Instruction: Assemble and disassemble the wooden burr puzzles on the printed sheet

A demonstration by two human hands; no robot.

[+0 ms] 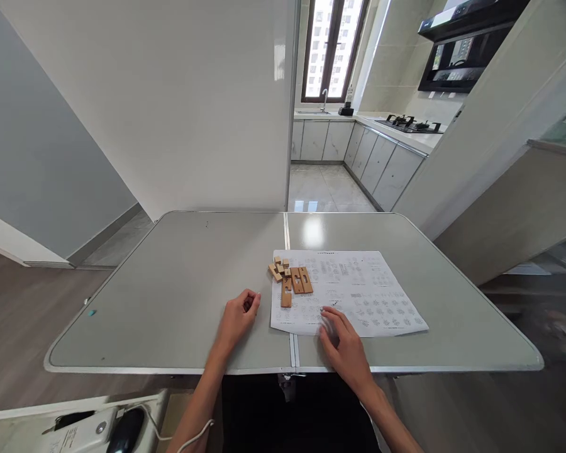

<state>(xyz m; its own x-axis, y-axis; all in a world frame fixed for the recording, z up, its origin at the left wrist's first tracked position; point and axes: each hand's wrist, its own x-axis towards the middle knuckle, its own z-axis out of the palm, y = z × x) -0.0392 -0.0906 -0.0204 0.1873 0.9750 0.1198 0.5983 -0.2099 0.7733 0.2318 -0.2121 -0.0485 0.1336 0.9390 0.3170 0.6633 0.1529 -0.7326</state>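
My left hand [239, 318] rests on the table left of the paper, its fingers loosely curled in and nothing seen in them. Over the near edge of a white printed sheet [382, 289] lies my right hand [343, 346], thumb and fingers apart. A tiny greyish spot shows at its fingertips, too small to name. On the sheet's left side are three flat brown wooden pieces with slots: an upright one [286, 297] nearest me, a middle one [297, 281] and a slanted one [306, 280]. Several small light wooden blocks [280, 269] cluster just beyond them.
The grey-green folding table [179, 283] has a metal rim and a centre seam. A small teal bit [92, 313] lies at its left. Below left, a white surface bears a black mouse [126, 431] and a white device [82, 435] with a cable. A kitchen lies beyond.
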